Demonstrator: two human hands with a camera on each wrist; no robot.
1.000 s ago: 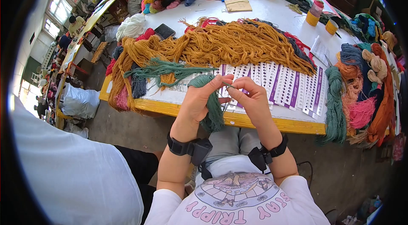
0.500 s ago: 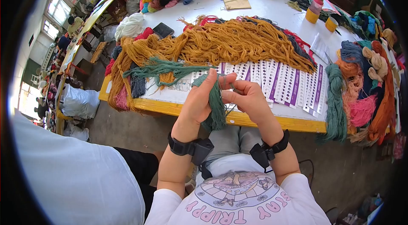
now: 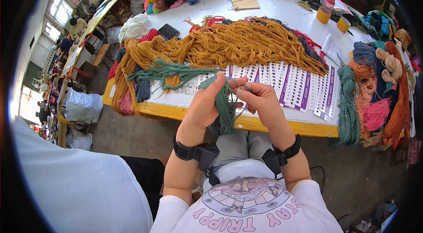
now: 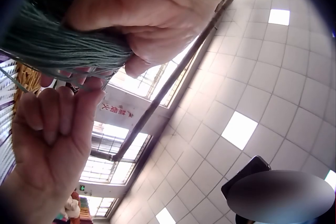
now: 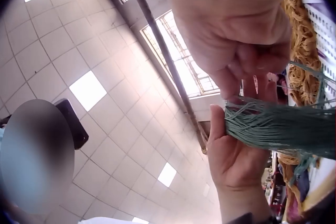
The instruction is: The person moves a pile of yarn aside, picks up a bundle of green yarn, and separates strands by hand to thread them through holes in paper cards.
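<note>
A hank of green yarn (image 3: 224, 116) hangs over my left hand (image 3: 203, 106), held between the upright thumb and the fingers. Its strands fan out close together in the right wrist view, where the fingers behind the hank (image 5: 283, 127) are partly hidden. Just to the right, my right hand (image 3: 264, 103) has its fingers curled in and pinches thin green strands at the hank's edge. On the table beyond the left hand lies a loose green bundle of yarn (image 3: 176, 73), with strands reaching toward the hands.
A long heap of mustard yarn (image 3: 238, 46) crosses the white table. Punched cards with purple stripes (image 3: 304, 85) lie in front of it. A green skein (image 3: 348, 105) and coloured yarns hang over the right edge. Another person in a white shirt (image 3: 75, 184) is close on the left.
My right hand has drawn slightly down and away from the left thumb tip, its fingers shifting on the strands. The left thumb now stands more upright, and more of the hank shows between the hands.
</note>
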